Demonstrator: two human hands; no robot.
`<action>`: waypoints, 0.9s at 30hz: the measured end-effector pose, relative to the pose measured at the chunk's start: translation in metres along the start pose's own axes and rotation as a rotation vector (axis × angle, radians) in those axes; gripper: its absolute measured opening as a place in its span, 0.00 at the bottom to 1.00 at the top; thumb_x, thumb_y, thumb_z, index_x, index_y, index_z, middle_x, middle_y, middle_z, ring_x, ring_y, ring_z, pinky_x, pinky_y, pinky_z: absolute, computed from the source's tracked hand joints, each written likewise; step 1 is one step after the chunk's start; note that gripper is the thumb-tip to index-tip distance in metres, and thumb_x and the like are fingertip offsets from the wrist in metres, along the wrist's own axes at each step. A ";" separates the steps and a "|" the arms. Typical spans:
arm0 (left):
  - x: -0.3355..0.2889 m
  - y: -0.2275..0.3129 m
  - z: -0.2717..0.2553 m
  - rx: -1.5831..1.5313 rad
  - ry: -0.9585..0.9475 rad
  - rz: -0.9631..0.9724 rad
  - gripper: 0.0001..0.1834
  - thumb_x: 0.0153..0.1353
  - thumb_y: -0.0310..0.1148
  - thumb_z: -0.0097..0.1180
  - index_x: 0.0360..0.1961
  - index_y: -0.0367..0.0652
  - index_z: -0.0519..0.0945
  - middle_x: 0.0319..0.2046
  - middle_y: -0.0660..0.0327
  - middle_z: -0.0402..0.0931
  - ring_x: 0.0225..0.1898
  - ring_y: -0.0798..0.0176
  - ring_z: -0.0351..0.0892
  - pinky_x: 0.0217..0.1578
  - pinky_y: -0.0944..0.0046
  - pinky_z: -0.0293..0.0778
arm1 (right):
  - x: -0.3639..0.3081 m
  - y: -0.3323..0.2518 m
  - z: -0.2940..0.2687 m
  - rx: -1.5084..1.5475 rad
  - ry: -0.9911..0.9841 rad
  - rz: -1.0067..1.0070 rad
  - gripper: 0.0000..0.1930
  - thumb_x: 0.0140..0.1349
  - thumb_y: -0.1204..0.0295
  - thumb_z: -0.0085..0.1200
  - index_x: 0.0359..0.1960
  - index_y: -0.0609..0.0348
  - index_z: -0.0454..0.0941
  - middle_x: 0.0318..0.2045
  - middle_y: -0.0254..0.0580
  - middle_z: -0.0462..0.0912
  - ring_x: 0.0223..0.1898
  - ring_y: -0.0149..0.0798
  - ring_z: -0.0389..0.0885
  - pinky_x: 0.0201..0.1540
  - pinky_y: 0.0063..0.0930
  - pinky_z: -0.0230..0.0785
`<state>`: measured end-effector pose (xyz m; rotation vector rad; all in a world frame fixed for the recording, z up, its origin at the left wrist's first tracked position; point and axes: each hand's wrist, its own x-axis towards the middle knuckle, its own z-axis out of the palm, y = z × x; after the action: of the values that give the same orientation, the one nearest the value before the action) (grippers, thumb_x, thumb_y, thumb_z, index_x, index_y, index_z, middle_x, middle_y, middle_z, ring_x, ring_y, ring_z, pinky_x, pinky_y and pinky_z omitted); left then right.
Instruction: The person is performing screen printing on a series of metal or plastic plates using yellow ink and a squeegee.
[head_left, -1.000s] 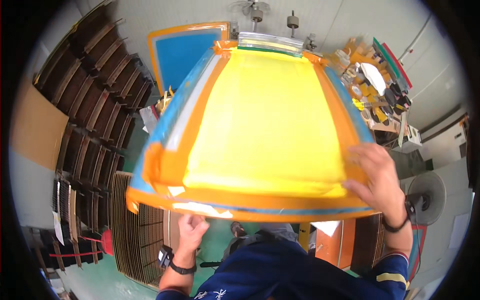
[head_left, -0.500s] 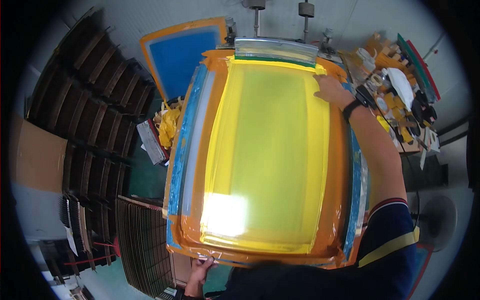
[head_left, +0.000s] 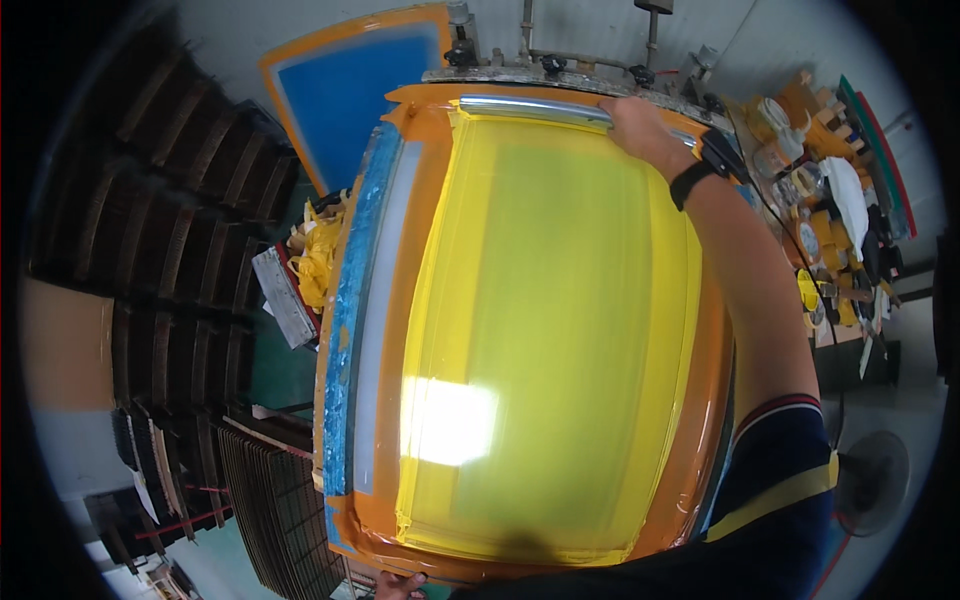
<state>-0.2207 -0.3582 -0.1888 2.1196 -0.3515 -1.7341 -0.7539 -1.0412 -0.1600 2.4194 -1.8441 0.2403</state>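
Right hand (head_left: 648, 135) is closed over a shiny metal bar (head_left: 530, 106), fingers wrapped around its right part; most of the bar runs out to the left of the hand. Left hand (head_left: 400, 586) is at the near edge of the screen frame (head_left: 385, 530). It is mostly cut off by the lower picture edge, so we can't tell if it grasps that edge or only rests against it.

We see the screen frame filling the middle of the view, right in front of the body. Yellow panel (head_left: 575, 320) in its center, orange tape around that, pale strip (head_left: 388, 320) then blue strip (head_left: 350, 330) down the left side. Bright glare on the panel's lower left. Metal bar lies along the panel's far edge; just beyond the frame we note black knobs (head_left: 552, 64) on a mount.

Around it: second frame with a blue panel (head_left: 355, 100) leans at the wall, far left. Yellow plastic bag (head_left: 318, 265) left of the screen frame, dark racks (head_left: 190, 210) further left, slatted rack (head_left: 275, 510) lower left. On the right we have a cluttered heap with a white cloth (head_left: 848, 205), and a fan (head_left: 875, 485) lower down. Black wristband (head_left: 692, 184) on the right wrist.
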 end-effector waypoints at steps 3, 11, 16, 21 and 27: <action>-0.004 0.011 -0.002 -0.011 -0.068 -0.078 0.22 0.58 0.31 0.64 0.51 0.32 0.74 0.40 0.59 0.80 0.38 0.65 0.78 0.39 0.65 0.76 | -0.015 0.024 -0.001 -0.101 0.014 0.058 0.21 0.49 0.75 0.59 0.48 0.51 0.80 0.38 0.54 0.83 0.42 0.55 0.81 0.47 0.48 0.72; -0.006 0.016 0.008 -0.097 0.050 -0.129 0.26 0.58 0.31 0.65 0.55 0.31 0.70 0.45 0.57 0.77 0.41 0.64 0.77 0.39 0.66 0.76 | -0.044 0.045 -0.024 0.067 -0.063 0.094 0.17 0.44 0.75 0.57 0.40 0.55 0.83 0.34 0.54 0.83 0.39 0.57 0.81 0.44 0.45 0.73; 0.009 -0.017 -0.004 -0.267 -0.108 0.006 0.26 0.57 0.21 0.61 0.56 0.43 0.68 0.45 0.58 0.76 0.44 0.60 0.79 0.41 0.58 0.81 | -0.128 -0.045 -0.052 0.106 -0.219 0.029 0.17 0.46 0.75 0.54 0.41 0.52 0.84 0.36 0.53 0.84 0.40 0.54 0.82 0.45 0.42 0.74; -0.003 0.021 0.025 -0.290 -0.185 0.212 0.19 0.59 0.20 0.58 0.52 0.37 0.72 0.44 0.56 0.78 0.41 0.61 0.81 0.40 0.62 0.81 | -0.251 -0.143 -0.087 0.164 -0.277 0.011 0.16 0.45 0.77 0.53 0.37 0.54 0.84 0.32 0.50 0.84 0.37 0.54 0.82 0.42 0.44 0.74; 0.010 0.010 0.023 -0.301 -0.267 0.296 0.09 0.62 0.29 0.60 0.41 0.36 0.79 0.32 0.59 0.81 0.31 0.66 0.82 0.34 0.69 0.78 | -0.421 -0.272 -0.114 0.311 -0.224 0.014 0.14 0.46 0.78 0.54 0.37 0.55 0.83 0.33 0.48 0.84 0.39 0.52 0.81 0.44 0.42 0.72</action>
<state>-0.2404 -0.3746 -0.1975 1.5464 -0.4226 -1.7665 -0.6083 -0.5499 -0.1165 2.7388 -2.0520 0.2868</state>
